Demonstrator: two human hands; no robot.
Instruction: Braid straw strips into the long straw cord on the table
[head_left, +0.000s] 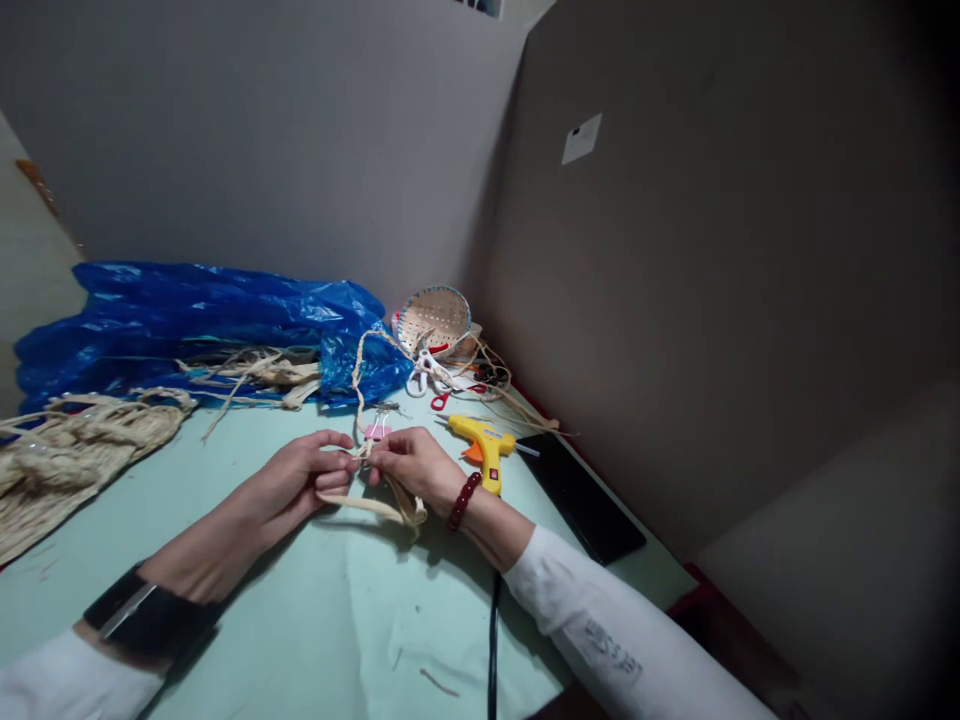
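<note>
Left hand (315, 478) and right hand (412, 462) meet over the middle of the worktop (300, 640). Grip, both hands: thumb and fingers pinched nearly together on the lower end of a pale fibre braid (358, 378). Braid curves from there toward the far edge; loose strips (364, 505) hang below the right hand. Pink clip (377, 432) just beyond the fingertips; cannot tell whether it clamps the braid. Yellow glue gun (484, 440) near right wrist, beside a black slab (577, 490) along the right edge. Blue plastic bag (210, 305) along far edge; woven piece (82, 460) at left edge.
</note>
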